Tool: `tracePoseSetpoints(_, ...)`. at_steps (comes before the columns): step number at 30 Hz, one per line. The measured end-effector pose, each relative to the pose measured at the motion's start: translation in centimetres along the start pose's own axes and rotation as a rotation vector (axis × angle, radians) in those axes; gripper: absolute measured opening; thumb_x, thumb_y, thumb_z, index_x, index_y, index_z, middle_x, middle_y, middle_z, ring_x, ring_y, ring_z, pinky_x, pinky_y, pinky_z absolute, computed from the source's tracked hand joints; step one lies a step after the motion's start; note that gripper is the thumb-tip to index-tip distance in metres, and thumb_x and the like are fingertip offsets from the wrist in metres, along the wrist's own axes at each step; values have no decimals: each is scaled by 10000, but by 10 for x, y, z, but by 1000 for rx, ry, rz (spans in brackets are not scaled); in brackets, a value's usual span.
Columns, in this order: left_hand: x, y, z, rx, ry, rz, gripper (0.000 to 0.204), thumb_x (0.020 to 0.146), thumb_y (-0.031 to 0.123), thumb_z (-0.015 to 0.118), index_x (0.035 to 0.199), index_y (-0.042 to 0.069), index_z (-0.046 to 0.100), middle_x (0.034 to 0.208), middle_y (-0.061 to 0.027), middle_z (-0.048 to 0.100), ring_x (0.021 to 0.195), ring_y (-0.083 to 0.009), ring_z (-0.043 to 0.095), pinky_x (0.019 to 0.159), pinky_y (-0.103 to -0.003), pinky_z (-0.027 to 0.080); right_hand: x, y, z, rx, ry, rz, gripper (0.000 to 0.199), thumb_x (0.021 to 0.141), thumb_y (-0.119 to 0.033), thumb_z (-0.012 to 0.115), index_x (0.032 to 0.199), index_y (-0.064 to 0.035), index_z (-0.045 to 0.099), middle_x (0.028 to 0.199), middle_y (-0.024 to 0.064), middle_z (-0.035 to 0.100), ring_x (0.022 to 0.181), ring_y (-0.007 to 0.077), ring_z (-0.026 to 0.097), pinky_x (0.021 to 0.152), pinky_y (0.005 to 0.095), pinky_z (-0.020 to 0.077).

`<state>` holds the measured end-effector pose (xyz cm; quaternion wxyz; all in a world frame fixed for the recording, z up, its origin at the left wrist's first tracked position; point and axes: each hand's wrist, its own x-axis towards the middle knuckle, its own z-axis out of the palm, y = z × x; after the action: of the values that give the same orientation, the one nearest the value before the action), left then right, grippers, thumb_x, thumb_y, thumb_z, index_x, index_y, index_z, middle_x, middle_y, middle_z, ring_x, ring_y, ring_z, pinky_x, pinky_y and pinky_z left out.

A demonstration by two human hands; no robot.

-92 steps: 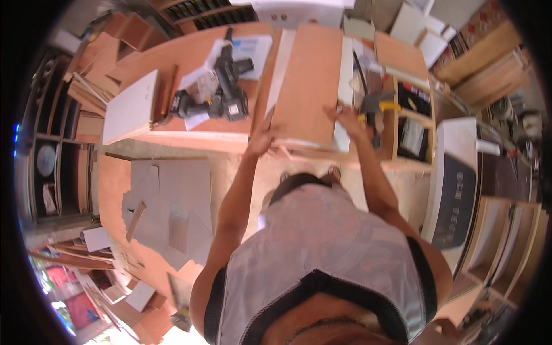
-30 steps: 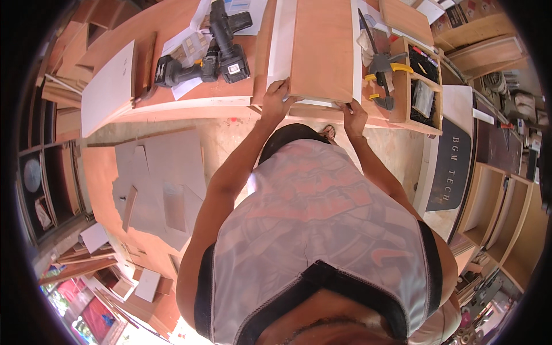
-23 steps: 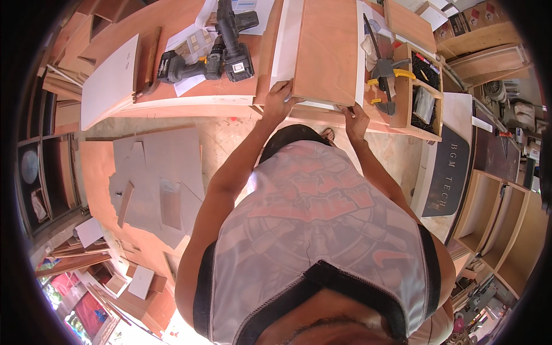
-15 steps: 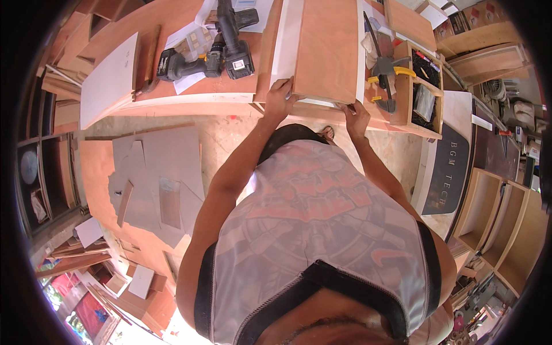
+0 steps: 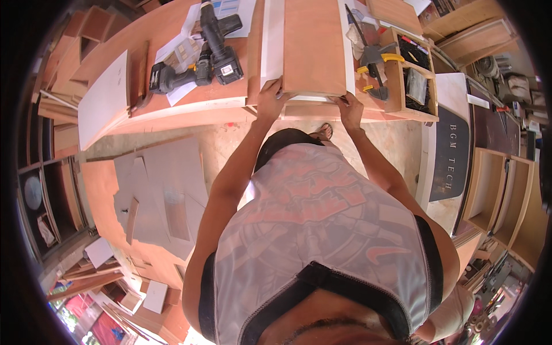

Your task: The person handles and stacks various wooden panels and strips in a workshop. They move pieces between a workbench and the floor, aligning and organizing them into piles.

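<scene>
A long brown wooden panel (image 5: pixel 314 46) with white edging on both sides lies on the workbench, its short end facing me. My left hand (image 5: pixel 271 102) grips the near left corner, fingers bent over the edge. At the near right corner my right hand (image 5: pixel 349 110) is closed, thumb and fingertips pinching the edge. The undersides of both grips are hidden. To the left lie two black cordless drills (image 5: pixel 219 49) on papers. Right of the panel rests a black bar clamp with yellow parts (image 5: pixel 375 56).
A hammer (image 5: pixel 143 75) and a white-faced board (image 5: pixel 106 106) lie at the bench's left. An open wooden box (image 5: pixel 411 72) with dark screws stands at its right end. Grey sheets (image 5: pixel 164 192) cover the floor at left; wooden cabinet frames (image 5: pixel 495 190) stand at right.
The whole view has shifted a little, so the bench sits slightly further left. Both hands stay at the panel's near corners, with the right fingers slightly repositioned.
</scene>
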<state>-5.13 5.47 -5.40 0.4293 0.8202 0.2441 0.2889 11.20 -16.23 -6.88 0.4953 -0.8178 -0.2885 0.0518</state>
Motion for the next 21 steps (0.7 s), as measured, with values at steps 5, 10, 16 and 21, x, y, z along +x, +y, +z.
tracePoseSetpoints(5, -4, -12, -2, -21, -26, -16, 551, 756, 139, 821, 1243, -32, 628, 1156, -165, 659, 901, -248, 692, 789, -330, 572, -4, -15, -6, -6, -34, -18, 248, 818, -144, 788, 852, 51, 639, 762, 144, 665, 696, 181, 647, 669, 329, 518)
tracePoseSetpoints(10, 1, -7, -3, -113, -67, 9, 503, 782, 96, 790, 1243, -31, 631, 1133, -163, 663, 869, -230, 694, 764, -310, 569, -1, -5, -12, -109, -27, -3, 291, 809, -201, 797, 892, 39, 655, 827, 167, 686, 728, 296, 680, 667, 364, 529)
tracePoseSetpoints(16, -1, 6, -10, -130, -103, -53, 532, 798, 137, 792, 1269, -34, 611, 1170, -178, 648, 950, -220, 676, 776, -317, 568, 6, -6, -19, -22, -123, -2, 410, 808, -214, 806, 1077, 53, 650, 989, 212, 692, 849, 280, 706, 724, 368, 558)
tracePoseSetpoints(21, 4, 23, -26, 104, -51, 73, 620, 786, 222, 806, 1290, -58, 579, 1266, -218, 627, 1036, -325, 650, 895, -379, 539, 5, -15, -31, -13, -179, -61, 621, 838, -248, 782, 1323, 62, 550, 1180, 212, 656, 988, 277, 684, 772, 369, 568)
